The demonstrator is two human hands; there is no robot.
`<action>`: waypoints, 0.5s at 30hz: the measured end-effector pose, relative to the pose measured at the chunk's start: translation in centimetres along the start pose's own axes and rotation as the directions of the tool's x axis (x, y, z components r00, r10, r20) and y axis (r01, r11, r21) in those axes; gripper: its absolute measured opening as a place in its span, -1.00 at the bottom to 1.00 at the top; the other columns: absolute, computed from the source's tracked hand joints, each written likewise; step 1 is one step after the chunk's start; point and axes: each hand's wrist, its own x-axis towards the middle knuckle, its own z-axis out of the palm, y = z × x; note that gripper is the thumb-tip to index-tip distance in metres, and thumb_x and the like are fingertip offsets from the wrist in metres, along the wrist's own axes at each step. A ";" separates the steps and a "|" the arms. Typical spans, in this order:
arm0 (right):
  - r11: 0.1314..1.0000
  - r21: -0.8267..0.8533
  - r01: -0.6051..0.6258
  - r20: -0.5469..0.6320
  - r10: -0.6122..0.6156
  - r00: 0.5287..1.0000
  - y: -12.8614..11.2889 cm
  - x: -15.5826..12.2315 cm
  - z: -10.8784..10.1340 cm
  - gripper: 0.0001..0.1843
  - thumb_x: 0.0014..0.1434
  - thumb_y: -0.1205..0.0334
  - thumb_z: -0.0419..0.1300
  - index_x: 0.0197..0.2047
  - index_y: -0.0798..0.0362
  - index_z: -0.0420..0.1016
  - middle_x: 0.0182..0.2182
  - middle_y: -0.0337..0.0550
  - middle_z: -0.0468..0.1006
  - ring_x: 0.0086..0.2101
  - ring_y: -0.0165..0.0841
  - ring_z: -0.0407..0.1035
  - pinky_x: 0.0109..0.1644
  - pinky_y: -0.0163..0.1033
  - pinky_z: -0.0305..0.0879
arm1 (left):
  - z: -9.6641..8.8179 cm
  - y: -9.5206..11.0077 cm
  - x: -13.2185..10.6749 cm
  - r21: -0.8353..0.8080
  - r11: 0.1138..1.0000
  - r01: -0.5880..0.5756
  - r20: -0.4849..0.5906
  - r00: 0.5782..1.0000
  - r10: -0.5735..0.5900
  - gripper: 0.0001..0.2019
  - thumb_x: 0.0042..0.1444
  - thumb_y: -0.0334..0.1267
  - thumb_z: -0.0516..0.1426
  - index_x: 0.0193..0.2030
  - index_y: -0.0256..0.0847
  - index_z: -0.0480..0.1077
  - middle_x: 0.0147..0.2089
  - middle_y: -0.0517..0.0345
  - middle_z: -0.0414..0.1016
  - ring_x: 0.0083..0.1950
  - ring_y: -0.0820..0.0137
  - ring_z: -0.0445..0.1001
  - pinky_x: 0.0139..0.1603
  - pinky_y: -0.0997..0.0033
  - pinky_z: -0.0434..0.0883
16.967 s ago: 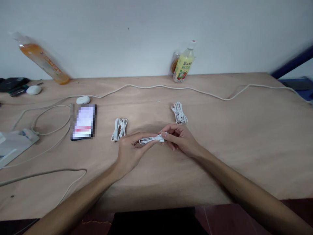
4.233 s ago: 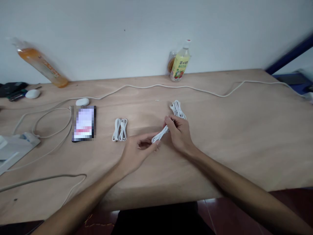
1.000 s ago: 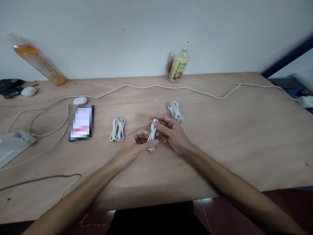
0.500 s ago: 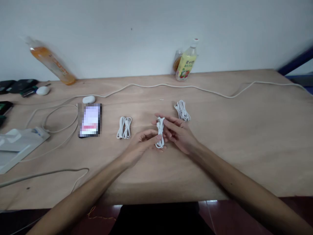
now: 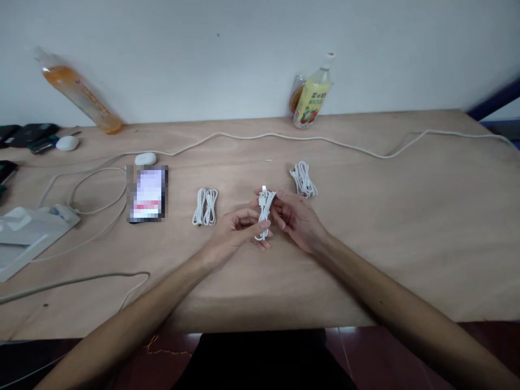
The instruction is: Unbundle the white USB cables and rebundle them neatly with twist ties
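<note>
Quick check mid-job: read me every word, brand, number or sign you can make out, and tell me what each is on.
No text reads with certainty.
Yellow bottle: dark Chinese characters above green ones, too blurred to quote.
Orange bottle: orange lettering, too blurred.
Phone: screen pixelated, unreadable.
Held cable: no marking I can make out.
White case: any marking is too small to read.

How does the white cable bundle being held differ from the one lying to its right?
The held cable bundle is in the left hand; the lying cable bundle rests on the tabletop. The held cable bundle looks slimmer; the lying cable bundle spreads wider. Both are white and coiled.
</note>
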 end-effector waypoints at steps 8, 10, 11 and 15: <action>0.999 0.022 0.048 -0.020 -0.048 0.999 0.4 0.1 -0.2 -0.46 0.15 -0.29 0.48 -0.08 0.01 0.82 -0.63 -0.36 0.44 -0.60 -0.48 -0.01 -0.56 -0.31 0.08 | 0.0 0.3 0.0 -0.074 0.996 0.043 0.036 0.999 -0.040 -0.64 0.18 0.03 0.46 -0.16 -0.27 0.66 -0.23 0.08 0.70 -0.37 0.40 0.64 -0.28 0.39 0.59; 0.998 0.023 0.061 -0.036 -0.061 0.998 0.4 0.1 -0.2 -0.45 0.14 -0.29 0.49 -0.07 0.00 0.82 -0.45 -0.24 0.66 -0.60 -0.52 -0.03 -0.58 -0.31 0.05 | -0.1 0.3 -0.1 -0.089 0.994 0.060 0.058 0.997 -0.055 -0.65 0.20 0.01 0.45 -0.10 -0.26 0.69 -0.18 0.04 0.73 -0.35 0.40 0.66 -0.24 0.38 0.60; 0.998 0.020 0.067 -0.043 -0.066 0.997 0.3 0.2 -0.3 -0.45 0.13 -0.29 0.49 -0.07 0.00 0.82 -0.37 -0.18 0.72 -0.61 -0.53 -0.04 -0.60 -0.32 0.01 | -0.1 0.3 -0.1 -0.086 0.994 0.066 0.067 0.996 -0.060 -0.66 0.20 -0.02 0.46 -0.07 -0.25 0.69 -0.16 0.03 0.74 -0.33 0.40 0.67 -0.21 0.38 0.60; 0.997 0.004 0.074 -0.053 -0.073 0.996 0.1 0.3 -0.5 -0.48 0.17 -0.25 0.47 -0.03 0.00 0.80 -0.22 -0.09 0.79 -0.61 -0.55 -0.05 -0.61 -0.33 -0.06 | -0.3 0.3 -0.2 -0.040 0.996 0.078 0.085 0.994 -0.074 -0.66 0.21 -0.05 0.45 0.01 -0.23 0.70 -0.08 0.01 0.76 -0.27 0.36 0.70 -0.15 0.35 0.60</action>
